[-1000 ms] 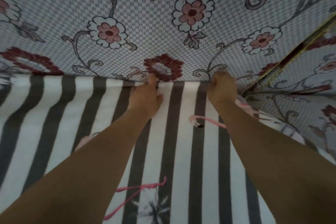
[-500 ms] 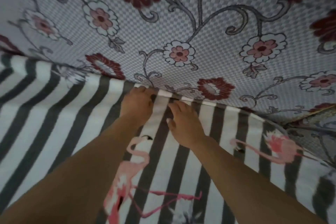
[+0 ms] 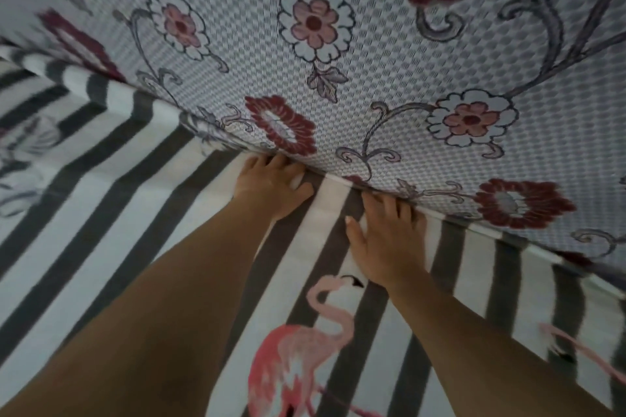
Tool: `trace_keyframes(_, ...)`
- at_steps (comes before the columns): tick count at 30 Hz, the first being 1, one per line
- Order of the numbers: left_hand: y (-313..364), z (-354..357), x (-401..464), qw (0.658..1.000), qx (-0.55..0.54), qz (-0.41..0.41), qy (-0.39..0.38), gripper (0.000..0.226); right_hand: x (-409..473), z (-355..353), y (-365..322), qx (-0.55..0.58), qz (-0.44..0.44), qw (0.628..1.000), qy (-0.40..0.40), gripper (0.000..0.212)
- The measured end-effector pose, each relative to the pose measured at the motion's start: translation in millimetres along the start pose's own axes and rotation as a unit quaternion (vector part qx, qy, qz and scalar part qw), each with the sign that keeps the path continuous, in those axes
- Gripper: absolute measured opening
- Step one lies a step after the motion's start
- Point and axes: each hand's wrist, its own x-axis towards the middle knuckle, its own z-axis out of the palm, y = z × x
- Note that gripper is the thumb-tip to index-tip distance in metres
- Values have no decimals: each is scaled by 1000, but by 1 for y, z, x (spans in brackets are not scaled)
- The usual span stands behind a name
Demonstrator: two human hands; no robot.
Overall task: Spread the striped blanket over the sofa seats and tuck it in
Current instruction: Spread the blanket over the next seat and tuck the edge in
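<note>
The striped blanket (image 3: 142, 200), grey and white with pink flamingos, lies flat over the sofa seat and fills the lower half of the view. Its far edge runs into the crease below the sofa backrest (image 3: 389, 54), which is checked with red and white flowers. My left hand (image 3: 271, 184) presses on the blanket at that crease, and its fingertips are hidden under the backrest. Just to the right, my right hand (image 3: 386, 244) lies flat on the blanket with straight fingers that reach into the same crease.
At the far left the blanket (image 3: 37, 125) bunches in folds against the backrest. A large pink flamingo print (image 3: 298, 349) lies between my forearms. The backrest rises steeply over the whole top of the view.
Both hands have shifted left along the crease, staying side by side. The sofa's right corner has left the view, and the bunched blanket at the left has come in.
</note>
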Motion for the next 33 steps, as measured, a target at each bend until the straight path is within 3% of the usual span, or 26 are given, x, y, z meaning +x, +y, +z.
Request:
trace_keyframes(6,5,-15,-13,997,-43,-8,-66,64,3,5,3,7,-3,1000,-14,68)
trace_keyframes(12,-28,-11,-128,994,-22,11,-107,66,8,-15,4,72,33,979,-188,67)
trace_keyframes(18,-66,-27,-175,988,-29,-42,-147,67,-53,-37,-32,68,-14,965,-251,69)
trace_keyframes(25,-132,-53,-153,995,-45,-57,-62,63,-47,-55,-158,143,-163,957,-193,61)
trace_keyframes(27,-174,-56,-130,995,-41,-74,-52,58,-18,-50,-211,158,-167,957,-175,59)
trace_keyframes(29,-217,-48,-114,992,-25,-80,-95,53,4,-42,-254,161,-162,959,-170,58)
trace_keyframes(31,-250,-33,-108,989,-7,-72,-125,52,19,-26,-292,139,-148,962,-185,60)
trace_keyframes(33,-276,-18,-102,993,-10,-55,-105,52,25,-5,-324,81,-124,972,-184,66)
